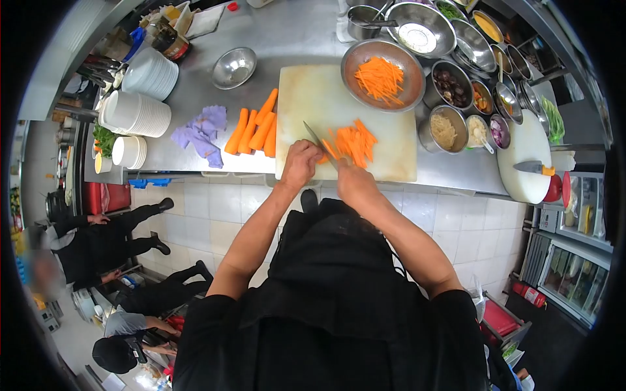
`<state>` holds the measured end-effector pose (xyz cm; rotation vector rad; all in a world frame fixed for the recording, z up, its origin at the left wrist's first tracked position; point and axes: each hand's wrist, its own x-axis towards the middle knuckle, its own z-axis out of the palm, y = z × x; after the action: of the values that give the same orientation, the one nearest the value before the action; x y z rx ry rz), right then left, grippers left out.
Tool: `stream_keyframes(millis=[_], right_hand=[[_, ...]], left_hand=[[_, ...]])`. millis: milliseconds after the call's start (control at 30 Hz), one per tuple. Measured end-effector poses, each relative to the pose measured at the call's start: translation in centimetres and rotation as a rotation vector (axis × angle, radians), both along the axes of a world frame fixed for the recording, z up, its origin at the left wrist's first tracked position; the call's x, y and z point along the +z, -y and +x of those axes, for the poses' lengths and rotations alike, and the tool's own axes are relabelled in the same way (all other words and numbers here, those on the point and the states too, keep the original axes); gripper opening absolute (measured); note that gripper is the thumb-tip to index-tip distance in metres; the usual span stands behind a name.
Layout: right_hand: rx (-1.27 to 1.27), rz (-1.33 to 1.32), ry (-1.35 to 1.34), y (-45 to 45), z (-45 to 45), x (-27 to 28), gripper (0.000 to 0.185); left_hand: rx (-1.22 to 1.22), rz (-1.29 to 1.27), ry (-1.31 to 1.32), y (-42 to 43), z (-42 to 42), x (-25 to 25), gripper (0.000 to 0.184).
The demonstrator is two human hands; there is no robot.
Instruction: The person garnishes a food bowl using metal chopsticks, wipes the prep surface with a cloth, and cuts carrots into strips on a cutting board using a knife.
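Observation:
My right hand is closed round the handle of a knife, whose blade points up and to the left over the cutting board. Beside the blade, my left hand has its fingers curled on a carrot piece at the board's near edge. Cut carrot strips lie in a loose pile just right of the knife. A steel bowl with shredded carrot rests on the board's far right corner. Several peeled carrots lie against the board's left side.
A purple cloth, a small steel bowl and stacked white containers are on the left. Steel pots of ingredients and a round board with another knife stand right. Two people are at lower left.

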<state>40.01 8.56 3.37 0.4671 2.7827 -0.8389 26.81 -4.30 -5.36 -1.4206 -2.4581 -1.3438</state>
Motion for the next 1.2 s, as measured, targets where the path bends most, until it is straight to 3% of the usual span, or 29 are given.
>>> stream_keyframes(millis=[167,300,500,600,800,1000,1200], right_hand=[[0.031,-0.006,0.028,-0.2,0.8,3.0,0.019],[0.013,-0.008,-0.024,0.1,-0.3,-0.3,0.02],[0.038,-0.013,0.046,0.0,0.8,3.3,0.02],[0.019,-0.012,-0.001,0.4,-0.1,0.0,0.02],[0.044,0.005,0.044,0.0,0.1,3.0,0.02],[0.024,-0.001,0.05,0.8,-0.9,0.5,0.02],[0.049,-0.015,0.079,0.4,0.3,3.0,0.02]], left_hand=[[0.04,0.019,0.001,0.3,0.6,-0.2,0.01],[0.036,0.035,0.002,0.2,0.5,-0.2,0.01],[0.051,0.034,-0.012,0.5,0.5,-0.5,0.01],[0.054,0.026,-0.016,0.6,0.6,-0.7,0.009],[0.047,0.041,-0.041,0.6,0.3,-0.5,0.01],[0.049,0.065,-0.052,0.7,0.3,-0.6,0.01],[0.061,0.05,-0.063,1.1,0.7,-1.2,0.009]])
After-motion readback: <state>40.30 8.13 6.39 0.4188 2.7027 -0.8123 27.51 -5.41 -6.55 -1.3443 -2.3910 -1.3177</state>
